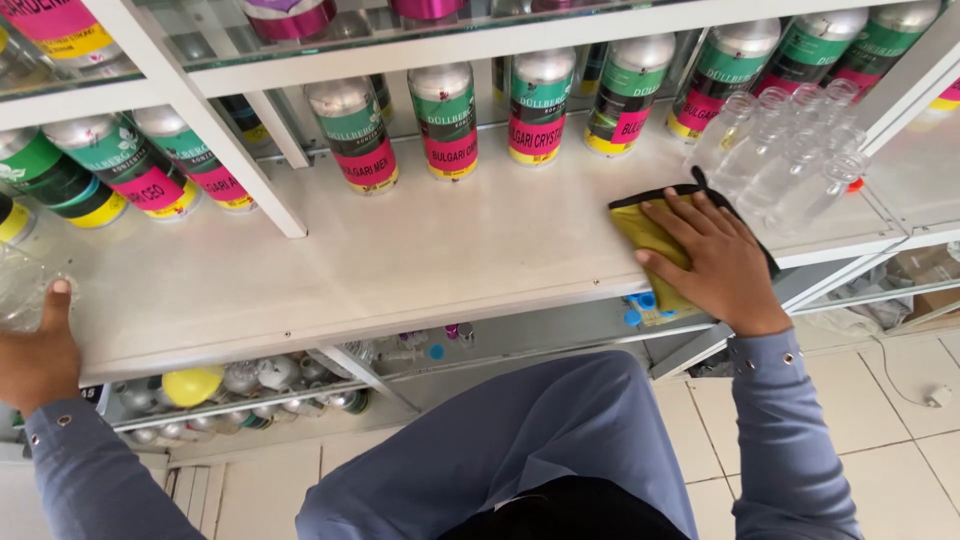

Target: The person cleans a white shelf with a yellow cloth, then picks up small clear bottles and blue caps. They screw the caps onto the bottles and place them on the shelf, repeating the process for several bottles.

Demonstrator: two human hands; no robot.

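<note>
My right hand (712,262) lies flat, fingers spread, on a yellow cloth with a black edge (645,235), pressing it against the white shelf (420,255) near its front right. My left hand (38,355) rests at the shelf's front left corner, thumb up against a clear plastic bottle (18,285); whether it grips the bottle cannot be told. Both arms wear blue-grey sleeves.
Silver cans with green and pink labels (445,120) line the back of the shelf. A cluster of small clear bottles (785,150) stands right of the cloth. White uprights (215,130) divide the shelf. A lower shelf holds small bottles and a yellow ball (192,385). Below lies tiled floor (880,420).
</note>
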